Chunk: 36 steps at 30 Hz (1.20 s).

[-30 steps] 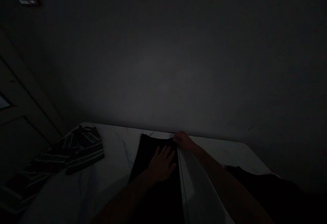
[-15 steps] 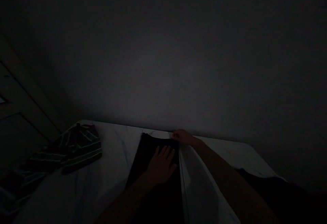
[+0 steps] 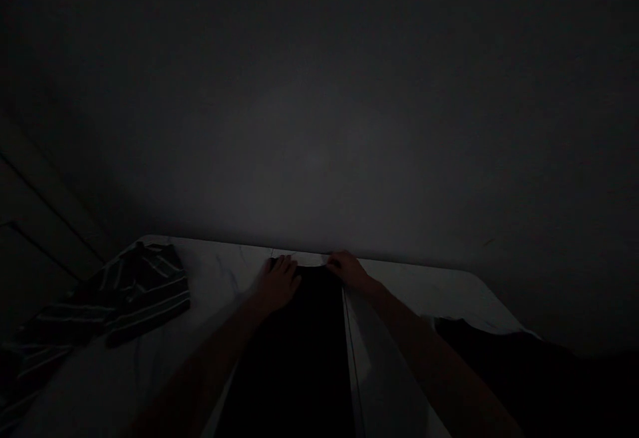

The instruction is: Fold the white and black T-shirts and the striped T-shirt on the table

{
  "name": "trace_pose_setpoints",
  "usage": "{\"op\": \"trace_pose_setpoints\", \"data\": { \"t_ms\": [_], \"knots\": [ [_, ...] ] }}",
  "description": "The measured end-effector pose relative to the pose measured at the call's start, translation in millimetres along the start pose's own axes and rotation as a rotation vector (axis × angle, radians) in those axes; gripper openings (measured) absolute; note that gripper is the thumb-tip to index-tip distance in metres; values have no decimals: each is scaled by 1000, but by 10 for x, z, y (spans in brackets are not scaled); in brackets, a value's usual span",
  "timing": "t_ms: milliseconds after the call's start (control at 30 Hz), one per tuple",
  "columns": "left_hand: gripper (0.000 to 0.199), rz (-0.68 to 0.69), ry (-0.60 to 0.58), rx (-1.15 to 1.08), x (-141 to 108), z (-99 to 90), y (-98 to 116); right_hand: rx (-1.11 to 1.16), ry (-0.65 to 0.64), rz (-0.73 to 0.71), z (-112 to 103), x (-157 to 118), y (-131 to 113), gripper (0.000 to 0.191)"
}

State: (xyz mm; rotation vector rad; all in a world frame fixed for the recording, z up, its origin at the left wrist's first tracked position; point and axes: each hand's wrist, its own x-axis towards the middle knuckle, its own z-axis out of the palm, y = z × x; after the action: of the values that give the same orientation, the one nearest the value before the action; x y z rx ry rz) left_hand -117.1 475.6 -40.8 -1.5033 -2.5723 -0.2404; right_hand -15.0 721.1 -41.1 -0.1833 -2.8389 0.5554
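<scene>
A black garment (image 3: 289,358) lies flat and lengthwise on a white marble-patterned table (image 3: 424,285), its far end near the table's back edge. A pale fabric panel (image 3: 384,371) runs along its right side. My left hand (image 3: 279,285) has its fingers curled over the far left corner of the black garment. My right hand (image 3: 349,270) grips the far right corner, where black meets pale. The near part of the garment is very dark, and its details are hidden.
A black-and-white striped garment (image 3: 140,291) lies bunched on the table's left side. A dark cloth (image 3: 499,351) lies at the near right. A plain wall (image 3: 319,158) stands behind the table, and a shadowed door (image 3: 34,225) is at the left.
My left hand has moved from the middle of the black garment up to its far left corner. My right hand stays at the far right corner, and the view has shifted slightly.
</scene>
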Motion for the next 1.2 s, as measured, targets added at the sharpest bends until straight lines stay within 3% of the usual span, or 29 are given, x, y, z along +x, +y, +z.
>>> {"op": "trace_pose_setpoints", "data": {
  "t_ms": [133,233,333,433,633,767,900,1033,1200],
  "knots": [
    [54,17,-11,43,34,95,-231,-59,20,40,9,23,-37,17],
    [54,6,6,56,35,73,-203,-87,63,75,-22,22,-71,24],
    [54,18,59,45,-130,-11,-161,-122,127,59,-51,-166,-214,38],
    [59,92,96,23,-594,-90,-160,-162,80,-37,-17,-662,-512,50],
    [64,237,92,85,-1993,-255,-108,-225,-73,-85,247,-2066,-1221,63],
    [63,286,73,118,-2680,-407,14,-272,-91,-61,353,-2643,-1493,69],
    [60,306,40,101,-3081,-577,168,-288,-39,-10,360,-2965,-1742,73],
    [61,316,-34,48,-3331,-720,302,-243,-51,-51,376,-3270,-2012,79],
    [65,328,-48,35,-3595,-740,394,-220,-17,-20,318,-3629,-2279,88]
  ]
}}
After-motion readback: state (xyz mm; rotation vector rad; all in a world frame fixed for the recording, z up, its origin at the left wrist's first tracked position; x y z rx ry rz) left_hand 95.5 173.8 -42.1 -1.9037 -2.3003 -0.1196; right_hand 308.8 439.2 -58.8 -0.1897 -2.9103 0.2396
